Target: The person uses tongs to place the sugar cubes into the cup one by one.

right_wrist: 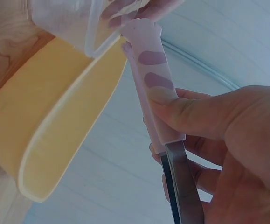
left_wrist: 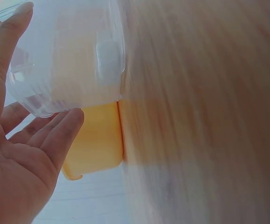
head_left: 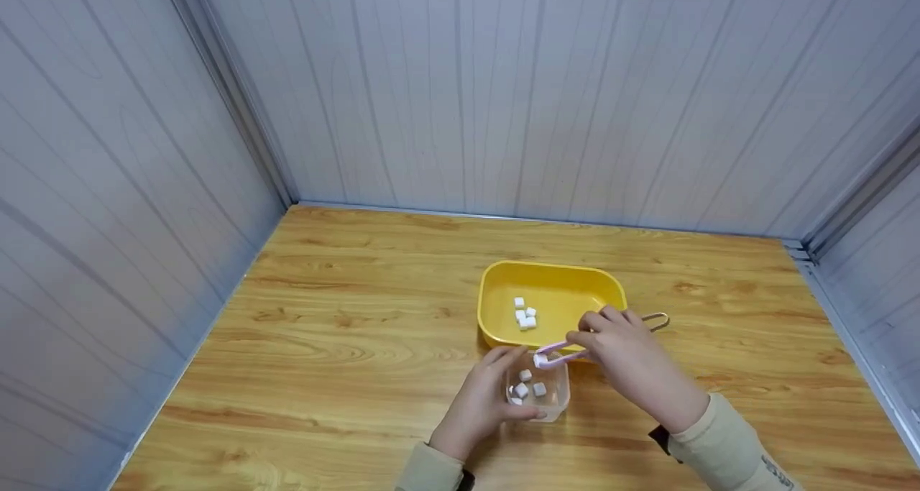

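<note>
My left hand (head_left: pixel 480 401) grips a small clear plastic container (head_left: pixel 555 412), thumb on the near side and fingers on the far side. Several white cubes (head_left: pixel 540 389) lie inside it. In the left wrist view the container (left_wrist: pixel 74 56) stands at the wood surface, with a cube showing through its wall. Between thumb and fingers, my right hand (head_left: pixel 632 354) pinches pink-tipped tongs (right_wrist: pixel 153 88) with metal arms. Their tips hold one white cube (head_left: pixel 540 361) over the container's far edge. Just beyond sits a yellow basin (head_left: pixel 578 304) with several white cubes (head_left: pixel 527 323) toward its left side.
The wooden tabletop (head_left: pixel 323 347) extends to both sides. Pale panelled walls (head_left: pixel 503 103) enclose it at the back, left and right. The tongs' metal bend (head_left: pixel 658 321) sticks out past the right hand, beside the basin's right end.
</note>
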{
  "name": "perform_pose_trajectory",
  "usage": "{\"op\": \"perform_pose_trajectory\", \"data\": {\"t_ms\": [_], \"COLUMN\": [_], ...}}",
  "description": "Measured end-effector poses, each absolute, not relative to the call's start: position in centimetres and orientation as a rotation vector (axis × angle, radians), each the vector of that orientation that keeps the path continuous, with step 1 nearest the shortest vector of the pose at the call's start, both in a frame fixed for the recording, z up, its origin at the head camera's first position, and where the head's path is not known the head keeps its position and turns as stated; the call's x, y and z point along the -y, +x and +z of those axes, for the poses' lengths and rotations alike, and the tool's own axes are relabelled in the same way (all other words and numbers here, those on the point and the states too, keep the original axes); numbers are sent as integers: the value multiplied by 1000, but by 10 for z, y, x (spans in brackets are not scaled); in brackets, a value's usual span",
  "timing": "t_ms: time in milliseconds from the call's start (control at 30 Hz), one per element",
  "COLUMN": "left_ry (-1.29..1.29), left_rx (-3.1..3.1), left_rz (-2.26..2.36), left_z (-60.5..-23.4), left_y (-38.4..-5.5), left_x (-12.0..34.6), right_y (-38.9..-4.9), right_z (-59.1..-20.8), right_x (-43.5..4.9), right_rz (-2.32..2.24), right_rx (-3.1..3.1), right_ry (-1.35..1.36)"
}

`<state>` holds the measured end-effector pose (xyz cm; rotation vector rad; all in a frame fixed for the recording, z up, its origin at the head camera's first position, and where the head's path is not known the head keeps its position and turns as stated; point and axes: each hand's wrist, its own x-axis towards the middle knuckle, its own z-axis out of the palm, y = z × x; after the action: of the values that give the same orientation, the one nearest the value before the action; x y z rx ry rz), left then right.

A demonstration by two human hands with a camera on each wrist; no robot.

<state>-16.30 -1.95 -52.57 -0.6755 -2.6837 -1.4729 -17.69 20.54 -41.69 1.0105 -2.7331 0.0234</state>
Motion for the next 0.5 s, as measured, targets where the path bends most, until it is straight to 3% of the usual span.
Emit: {"op": "perform_pose_trajectory", "data": {"t_ms": [500], "left_ry": [-644], "left_rx": [2713], "left_rz": [-1462], "left_z": [-526], "left_y": [-163], "left_x": [20], "right_y": [-171], "right_z": [-433], "right_x": [-196], "right_rz": [72], "right_rx": [2760], "right_ry": [1071]}}
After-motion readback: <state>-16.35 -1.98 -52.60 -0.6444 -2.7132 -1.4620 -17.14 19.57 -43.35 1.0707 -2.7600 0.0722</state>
